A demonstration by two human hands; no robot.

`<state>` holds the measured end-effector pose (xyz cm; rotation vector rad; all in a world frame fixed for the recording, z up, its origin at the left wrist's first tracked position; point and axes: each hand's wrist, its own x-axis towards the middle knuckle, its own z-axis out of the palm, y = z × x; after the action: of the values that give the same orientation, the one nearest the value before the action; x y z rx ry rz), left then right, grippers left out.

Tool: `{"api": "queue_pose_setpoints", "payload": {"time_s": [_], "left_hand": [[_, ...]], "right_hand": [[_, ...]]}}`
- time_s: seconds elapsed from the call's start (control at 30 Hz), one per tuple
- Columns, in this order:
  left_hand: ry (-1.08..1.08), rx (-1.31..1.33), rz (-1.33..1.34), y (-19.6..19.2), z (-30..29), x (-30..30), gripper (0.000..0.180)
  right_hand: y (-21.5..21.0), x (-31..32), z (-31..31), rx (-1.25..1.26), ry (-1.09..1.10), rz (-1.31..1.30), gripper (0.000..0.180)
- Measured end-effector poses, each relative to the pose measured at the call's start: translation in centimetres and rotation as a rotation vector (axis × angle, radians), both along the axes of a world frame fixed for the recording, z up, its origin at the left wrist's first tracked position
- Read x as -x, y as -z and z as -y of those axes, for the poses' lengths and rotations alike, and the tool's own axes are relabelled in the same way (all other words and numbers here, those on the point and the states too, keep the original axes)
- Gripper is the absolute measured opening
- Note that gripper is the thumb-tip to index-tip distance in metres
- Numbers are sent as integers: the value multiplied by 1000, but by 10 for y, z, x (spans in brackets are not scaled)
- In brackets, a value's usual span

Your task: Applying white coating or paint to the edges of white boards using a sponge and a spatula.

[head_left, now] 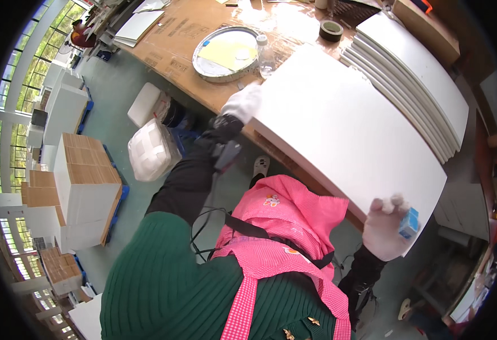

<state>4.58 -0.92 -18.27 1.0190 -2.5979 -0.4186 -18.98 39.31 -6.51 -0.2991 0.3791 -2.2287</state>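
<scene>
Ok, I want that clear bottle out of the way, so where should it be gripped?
Probably around the body of the clear bottle, below its cap, coming from the near side with the left hand. It appears upright and slim, with the round tray to its left and the white board to its right.

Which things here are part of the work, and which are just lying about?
Apparently in use:
large flat white panel, by the gloved left hand
small blue-and-white box, at the gloved right hand
possibly the stacked white panels

Apparently lying about:
round shallow tray
clear plastic bottle
dark tape roll
</scene>
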Motion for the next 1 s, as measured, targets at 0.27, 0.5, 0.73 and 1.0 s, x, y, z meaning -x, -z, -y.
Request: {"api": "queue_pose_setpoints", "payload": {"time_s": [0.27,0.5,0.73,1.0], "left_hand": [[-679,-421,282,11,51,7,65],[-284,-565,462,23,78,-41,37],[-326,-1207,-11,52,92,-93,29],[-596,-1430,-856,42,69,-120,32]], "right_hand": [[5,-50,160,-185,-297,64,47],[9,-69,308,-483,-310,-258,43],[65,-128,479,-1169,-229,-1205,41],[130,-141,526,-1501,-128,-1585,50]]}}
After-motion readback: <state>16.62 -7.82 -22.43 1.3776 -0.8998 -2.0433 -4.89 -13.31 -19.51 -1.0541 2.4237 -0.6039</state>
